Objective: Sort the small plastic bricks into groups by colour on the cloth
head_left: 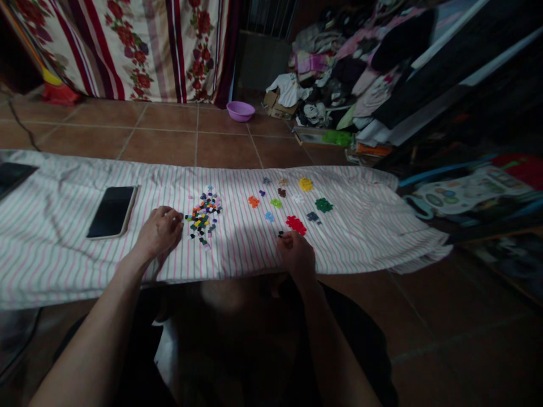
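On the striped cloth (241,249) lies a mixed heap of small coloured pieces (203,215), too small to tell whether they are beads or tiny bricks. My left hand (162,229) rests just left of this heap, its fingers loosely bent and nothing visible in them. To the right, pieces lie in single-colour groups, among them red pieces (296,224), dark green pieces (323,204), yellow pieces (306,184) and orange pieces (253,201). Below the red group, my right hand (296,251) is pinched at the cloth. Black pieces (280,233) show at its fingertips; whether they are gripped is unclear.
A phone (112,212) lies left of my left hand, and another dark device (14,176) is at the far left edge. Beyond the cloth, a purple basin (240,111) stands on the tiled floor. Piled clothes (331,79) fill the back right.
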`<state>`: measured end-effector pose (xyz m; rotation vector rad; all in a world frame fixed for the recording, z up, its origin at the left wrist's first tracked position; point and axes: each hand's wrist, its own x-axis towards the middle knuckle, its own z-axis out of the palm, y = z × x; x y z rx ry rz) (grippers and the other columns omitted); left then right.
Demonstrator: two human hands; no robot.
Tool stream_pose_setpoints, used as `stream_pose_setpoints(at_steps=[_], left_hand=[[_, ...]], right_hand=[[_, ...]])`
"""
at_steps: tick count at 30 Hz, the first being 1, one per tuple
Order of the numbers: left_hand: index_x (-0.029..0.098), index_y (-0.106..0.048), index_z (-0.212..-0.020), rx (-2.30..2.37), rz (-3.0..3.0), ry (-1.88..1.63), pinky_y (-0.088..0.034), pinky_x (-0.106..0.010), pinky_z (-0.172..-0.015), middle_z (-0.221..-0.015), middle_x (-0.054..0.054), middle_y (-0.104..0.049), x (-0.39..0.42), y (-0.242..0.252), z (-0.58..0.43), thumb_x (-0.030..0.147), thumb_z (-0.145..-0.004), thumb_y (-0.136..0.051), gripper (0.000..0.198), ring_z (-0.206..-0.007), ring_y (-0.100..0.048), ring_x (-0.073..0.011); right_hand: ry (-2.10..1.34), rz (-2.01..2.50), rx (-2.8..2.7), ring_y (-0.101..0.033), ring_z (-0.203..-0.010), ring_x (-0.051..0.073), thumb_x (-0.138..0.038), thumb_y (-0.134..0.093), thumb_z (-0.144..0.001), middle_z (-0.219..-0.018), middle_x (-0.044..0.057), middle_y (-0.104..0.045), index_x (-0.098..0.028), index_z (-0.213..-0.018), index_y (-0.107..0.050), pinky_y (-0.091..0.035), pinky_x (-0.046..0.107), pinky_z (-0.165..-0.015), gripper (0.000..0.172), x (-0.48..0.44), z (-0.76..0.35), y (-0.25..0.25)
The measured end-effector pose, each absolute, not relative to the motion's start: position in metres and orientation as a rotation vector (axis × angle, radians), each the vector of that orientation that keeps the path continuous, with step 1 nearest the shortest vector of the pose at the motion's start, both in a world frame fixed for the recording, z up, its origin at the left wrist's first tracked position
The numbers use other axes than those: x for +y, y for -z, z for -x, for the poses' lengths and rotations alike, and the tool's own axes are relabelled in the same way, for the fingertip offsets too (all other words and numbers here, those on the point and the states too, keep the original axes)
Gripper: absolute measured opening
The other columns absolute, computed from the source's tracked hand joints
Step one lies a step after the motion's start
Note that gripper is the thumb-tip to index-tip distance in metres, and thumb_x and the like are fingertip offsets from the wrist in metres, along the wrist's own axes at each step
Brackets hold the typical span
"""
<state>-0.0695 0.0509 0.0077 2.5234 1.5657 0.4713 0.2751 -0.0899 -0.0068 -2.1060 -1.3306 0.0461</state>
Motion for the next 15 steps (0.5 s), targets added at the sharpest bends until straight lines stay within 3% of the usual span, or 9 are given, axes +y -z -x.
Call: stream_pose_setpoints(at_steps=[8,15], left_hand=[[0.018,-0.067,-0.096,1.539,-2.53,-0.527,-0.051,-0.046,-0.09,-0.103,-0.014,-0.062,0.051,-0.008,0.069,0.035,-0.087,-0.045,0.029,-0.1,-0.06,-0.0281],[0.017,-0.067,-0.097,1.539,-2.527,-0.522,-0.051,-0.046,-0.09,-0.103,-0.014,-0.062,0.051,-0.007,0.07,0.036,-0.087,-0.045,0.03,-0.099,-0.061,-0.0276]], right_hand=[[-0.123,2.085,-1.347,-0.062,-0.07,0.02,-0.034,-0.06,-0.076,-0.073,0.003,-0.066,-0.021,-0.084,-0.06,-0.05,0.033,-0.069,0.015,-0.087,-0.286,0.01],[-0.054,1.976,-1.485,-0.062,-0.075,0.022,-0.028,-0.058,-0.08,-0.088,0.01,-0.066,-0.016,-0.099,-0.066,-0.052,0.038,-0.075,0.024,-0.081,-0.291,0.013]])
